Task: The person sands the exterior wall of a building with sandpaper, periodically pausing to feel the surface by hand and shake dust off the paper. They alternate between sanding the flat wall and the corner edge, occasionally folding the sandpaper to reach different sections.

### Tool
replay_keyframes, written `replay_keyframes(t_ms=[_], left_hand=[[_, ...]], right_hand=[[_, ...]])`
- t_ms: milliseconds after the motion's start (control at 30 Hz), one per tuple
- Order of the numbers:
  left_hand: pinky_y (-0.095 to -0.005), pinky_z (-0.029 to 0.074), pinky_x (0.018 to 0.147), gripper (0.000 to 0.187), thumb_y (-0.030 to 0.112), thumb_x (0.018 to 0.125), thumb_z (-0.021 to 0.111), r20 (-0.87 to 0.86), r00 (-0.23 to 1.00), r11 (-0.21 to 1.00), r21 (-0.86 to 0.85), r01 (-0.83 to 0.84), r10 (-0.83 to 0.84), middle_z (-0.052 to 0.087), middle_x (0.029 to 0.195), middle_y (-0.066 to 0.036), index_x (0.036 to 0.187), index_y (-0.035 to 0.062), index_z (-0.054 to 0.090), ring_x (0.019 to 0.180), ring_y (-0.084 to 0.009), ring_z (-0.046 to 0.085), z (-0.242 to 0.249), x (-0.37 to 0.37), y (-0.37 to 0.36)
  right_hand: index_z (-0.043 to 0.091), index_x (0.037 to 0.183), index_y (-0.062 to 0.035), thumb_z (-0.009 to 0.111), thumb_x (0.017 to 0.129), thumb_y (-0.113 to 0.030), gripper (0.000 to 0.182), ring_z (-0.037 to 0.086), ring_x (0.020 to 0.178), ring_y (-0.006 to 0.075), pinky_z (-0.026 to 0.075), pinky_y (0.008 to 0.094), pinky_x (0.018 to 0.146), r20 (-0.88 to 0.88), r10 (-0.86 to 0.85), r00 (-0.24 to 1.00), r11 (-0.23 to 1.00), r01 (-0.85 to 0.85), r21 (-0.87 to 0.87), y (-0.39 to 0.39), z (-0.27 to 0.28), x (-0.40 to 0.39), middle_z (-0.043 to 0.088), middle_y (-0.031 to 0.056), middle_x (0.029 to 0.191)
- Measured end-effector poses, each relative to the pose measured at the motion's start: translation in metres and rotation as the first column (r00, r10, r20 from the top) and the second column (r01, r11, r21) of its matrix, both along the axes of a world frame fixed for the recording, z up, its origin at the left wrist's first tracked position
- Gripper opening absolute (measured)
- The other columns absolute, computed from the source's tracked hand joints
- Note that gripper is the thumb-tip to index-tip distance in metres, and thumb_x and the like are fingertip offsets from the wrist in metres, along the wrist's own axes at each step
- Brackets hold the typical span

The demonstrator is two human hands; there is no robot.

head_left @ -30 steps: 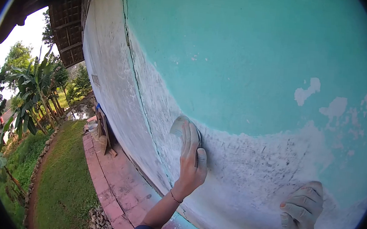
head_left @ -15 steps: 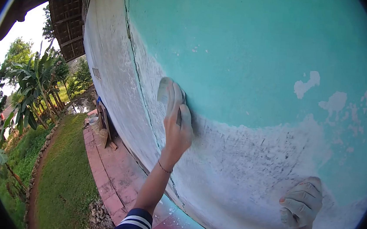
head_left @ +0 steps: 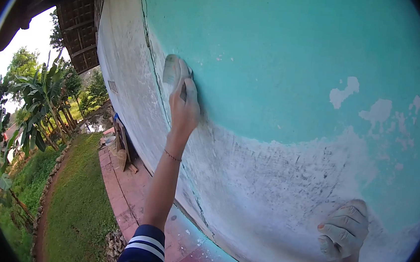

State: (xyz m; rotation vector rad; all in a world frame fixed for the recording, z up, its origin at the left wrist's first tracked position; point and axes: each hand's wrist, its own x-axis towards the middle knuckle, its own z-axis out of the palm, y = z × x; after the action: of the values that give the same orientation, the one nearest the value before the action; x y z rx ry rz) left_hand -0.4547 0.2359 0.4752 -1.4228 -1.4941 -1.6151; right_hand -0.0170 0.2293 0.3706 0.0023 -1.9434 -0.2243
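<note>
My left hand [head_left: 185, 108] is raised on the wall, its fingers closed over a dusty, flat grey-green pad [head_left: 170, 68] that looks like folded sandpaper. The pad lies against the wall where turquoise paint [head_left: 275, 67] meets a bare whitish patch [head_left: 276, 169]. Lower right, my right hand [head_left: 345, 230], coated in pale dust, is curled against the wall. Whatever its fingers may hold is hidden. A long dark crack [head_left: 152, 58] runs down the wall just left of the pad.
Pink paving [head_left: 132, 194] runs along the foot of the wall, with boards [head_left: 121, 145] leaning farther back. Grass [head_left: 76, 209] and banana plants [head_left: 40, 98] lie to the left. A tiled roof edge [head_left: 79, 32] overhangs at upper left. Flaked paint spots [head_left: 344, 93] mark the wall's right side.
My left hand has slid up and to the left along the wall with the pad, towards the crack. The right hand stays curled in nearly the same place.
</note>
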Motion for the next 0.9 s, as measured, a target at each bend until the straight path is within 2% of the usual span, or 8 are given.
replay_keyframes(t_ms=[67,200,267,500,633,733,800,900], left_hand=[[-0.0322,0.039,0.064,0.052,0.039,0.110,0.042,0.106,0.994,0.987,0.160,0.019,-0.037,0.048,0.072,-0.001,0.110,-0.0083,0.064,0.069,-0.0122,0.039,0.071,-0.043,0.012],[-0.0324,0.033,0.116,0.055,0.031,0.111,0.036,0.346,0.935,0.989,-0.097,0.111,-0.072,0.047,0.152,-0.028,0.148,-0.0097,0.043,0.143,-0.0301,0.045,0.085,-0.026,-0.010],[-0.0313,0.047,0.076,0.054,0.037,0.111,0.040,0.154,0.988,0.999,-0.030,0.028,-0.023,0.062,0.087,-0.007,0.138,-0.0070,0.056,0.082,-0.0141,0.057,-0.004,-0.009,-0.009],[-0.0362,0.043,0.105,0.057,0.034,0.111,0.038,0.058,0.998,0.993,0.118,0.014,-0.020,0.062,0.133,-0.030,0.142,-0.0117,0.048,0.122,-0.0349,0.060,0.074,-0.031,0.008],[-0.0429,0.046,0.084,0.061,0.040,0.110,0.038,0.143,0.990,0.988,0.151,-0.023,0.001,0.065,0.087,-0.017,0.117,-0.0163,0.060,0.080,-0.0261,0.054,0.128,-0.070,0.013],[-0.0297,0.047,0.089,0.059,0.039,0.111,0.037,0.148,0.989,1.000,0.015,0.014,-0.016,0.066,0.113,-0.012,0.145,-0.0077,0.049,0.098,-0.0189,0.060,0.026,-0.021,-0.001],[-0.0372,0.017,0.124,0.056,0.029,0.112,0.034,-0.146,0.985,0.994,0.059,0.095,-0.086,0.022,0.166,-0.025,0.156,-0.0049,0.030,0.157,-0.0322,0.009,-0.022,0.013,-0.004],[-0.0389,0.040,0.102,0.057,0.038,0.111,0.034,0.121,0.993,1.000,-0.004,-0.008,0.009,0.057,0.124,-0.023,0.137,-0.0086,0.052,0.117,-0.0307,0.049,0.057,-0.011,-0.002]], right_hand=[[0.071,0.083,-0.0151,0.072,0.078,-0.020,0.007,0.057,0.060,0.0145,0.039,0.0324,0.062,-0.012,0.006,1.000,1.000,-0.006,0.001,0.000,-0.001,-0.003,0.066,-0.0047,0.068],[0.071,0.083,-0.0151,0.071,0.078,-0.020,0.007,0.057,0.060,0.0144,0.039,0.0325,0.062,-0.007,-0.002,1.000,1.000,0.002,0.013,0.002,0.000,-0.001,0.067,-0.0044,0.069],[0.071,0.084,-0.0152,0.071,0.078,-0.020,0.008,0.057,0.060,0.0143,0.039,0.0325,0.062,-0.004,0.002,1.000,1.000,-0.002,0.002,0.001,-0.002,0.000,0.067,-0.0042,0.069],[0.071,0.084,-0.0159,0.071,0.076,-0.018,0.009,0.057,0.059,0.0143,0.040,0.0329,0.063,-0.004,-0.022,1.000,0.999,0.022,0.036,0.003,-0.002,-0.001,0.067,-0.0046,0.069],[0.067,0.082,-0.0161,0.067,0.088,-0.025,0.011,0.057,0.059,0.0164,0.042,0.0367,0.066,-0.007,-0.046,0.999,0.998,0.045,-0.035,-0.003,-0.006,-0.001,0.065,-0.0040,0.070],[0.071,0.084,-0.0158,0.070,0.078,-0.019,0.008,0.058,0.058,0.0147,0.041,0.0333,0.065,-0.006,-0.032,0.999,0.999,0.032,-0.009,-0.001,-0.004,-0.001,0.066,-0.0045,0.068],[0.071,0.084,-0.0156,0.070,0.078,-0.019,0.007,0.058,0.059,0.0147,0.041,0.0335,0.065,-0.003,-0.029,1.000,1.000,0.029,-0.013,0.000,-0.004,-0.001,0.066,-0.0043,0.068],[0.068,0.083,-0.0156,0.068,0.084,-0.023,0.008,0.058,0.059,0.0160,0.043,0.0358,0.065,0.019,-0.024,1.000,1.000,0.024,-0.011,0.000,-0.005,0.002,0.065,-0.0038,0.070]])
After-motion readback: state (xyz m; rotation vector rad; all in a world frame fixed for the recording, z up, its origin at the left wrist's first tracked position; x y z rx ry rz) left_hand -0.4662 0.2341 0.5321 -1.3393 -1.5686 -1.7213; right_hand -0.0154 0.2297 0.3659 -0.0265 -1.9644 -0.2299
